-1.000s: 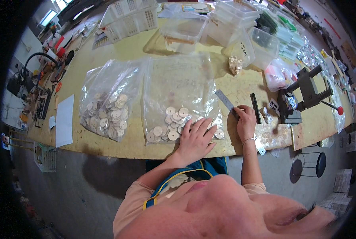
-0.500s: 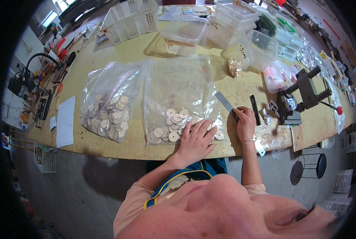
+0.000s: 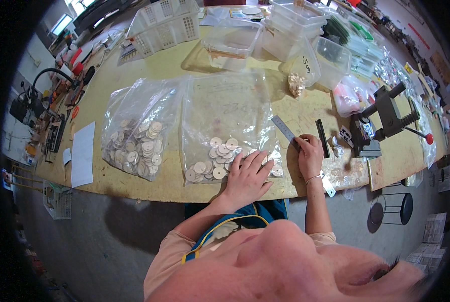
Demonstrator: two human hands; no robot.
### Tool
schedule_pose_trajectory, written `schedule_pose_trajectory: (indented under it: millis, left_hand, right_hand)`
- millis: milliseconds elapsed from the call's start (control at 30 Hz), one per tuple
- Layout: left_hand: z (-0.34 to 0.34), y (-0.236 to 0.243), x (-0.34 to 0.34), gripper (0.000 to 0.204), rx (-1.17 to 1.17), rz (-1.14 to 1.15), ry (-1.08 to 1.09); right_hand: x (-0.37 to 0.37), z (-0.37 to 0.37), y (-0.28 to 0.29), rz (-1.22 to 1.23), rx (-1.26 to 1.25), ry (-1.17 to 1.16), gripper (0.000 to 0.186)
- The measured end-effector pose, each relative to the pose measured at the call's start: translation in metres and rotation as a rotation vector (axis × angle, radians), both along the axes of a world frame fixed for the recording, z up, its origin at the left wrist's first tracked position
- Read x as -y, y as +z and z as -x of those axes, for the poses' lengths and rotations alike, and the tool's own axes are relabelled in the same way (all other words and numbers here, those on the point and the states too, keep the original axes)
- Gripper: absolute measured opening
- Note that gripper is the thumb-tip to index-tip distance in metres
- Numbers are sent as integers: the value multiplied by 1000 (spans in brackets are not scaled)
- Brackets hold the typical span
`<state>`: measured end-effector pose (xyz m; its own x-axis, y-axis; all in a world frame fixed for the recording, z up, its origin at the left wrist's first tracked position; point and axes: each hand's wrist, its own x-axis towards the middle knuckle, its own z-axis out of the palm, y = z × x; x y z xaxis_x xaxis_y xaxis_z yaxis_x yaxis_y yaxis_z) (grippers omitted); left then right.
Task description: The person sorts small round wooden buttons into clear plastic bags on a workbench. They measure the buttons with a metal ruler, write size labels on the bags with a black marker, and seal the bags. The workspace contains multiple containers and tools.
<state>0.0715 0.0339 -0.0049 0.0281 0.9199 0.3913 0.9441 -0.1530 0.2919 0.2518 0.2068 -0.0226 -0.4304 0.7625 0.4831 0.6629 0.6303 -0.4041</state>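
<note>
My left hand [image 3: 247, 176] lies with spread fingers on a clear plastic bag [image 3: 225, 105], over the pale holed discs [image 3: 217, 151] inside it. A second bag [image 3: 134, 141], holding several similar discs, lies to its left. My right hand [image 3: 309, 153] has curled fingers on a steel ruler [image 3: 284, 128], which runs diagonally beneath it on the yellow bench. A narrow black bar [image 3: 322, 138] lies just right of that hand, beside small scraps near a hand press.
The hand press [image 3: 388, 116] with a red knob stands on the right. Clear containers [image 3: 230, 43] and a slotted basket [image 3: 162, 27] are at the back. White paper [image 3: 82, 151] and tools [image 3: 56, 136] lie left. A black stool [image 3: 406, 209] stands below the bench [image 3: 119, 194].
</note>
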Motion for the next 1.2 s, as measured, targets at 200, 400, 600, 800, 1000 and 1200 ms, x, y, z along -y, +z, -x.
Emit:
schedule_pose_trajectory:
  millis: [200,400,600,800,1000,1200]
  left_hand:
    - [0,0,0,55,0,3,-3]
    - [0,1,0,55,-2,5,-1]
    - [0,2,0,55,0,10,-3]
    - [0,2,0,55,2,13,-6]
    - [0,2,0,54,-7,9,-1]
    - [0,0,1,55,-7,11,1]
  right_hand:
    - [4,3,7,20,4,-4,20]
    - [-1,2,0,-42,-33,-6,17]
    - [6,4,11,3,-20,0,19]
    - [5,3,9,14,-32,8,19]
    - [-1,1,-2,-79,6,-86,16]
    - [-5,-1,-9,-123,19,-111,18]
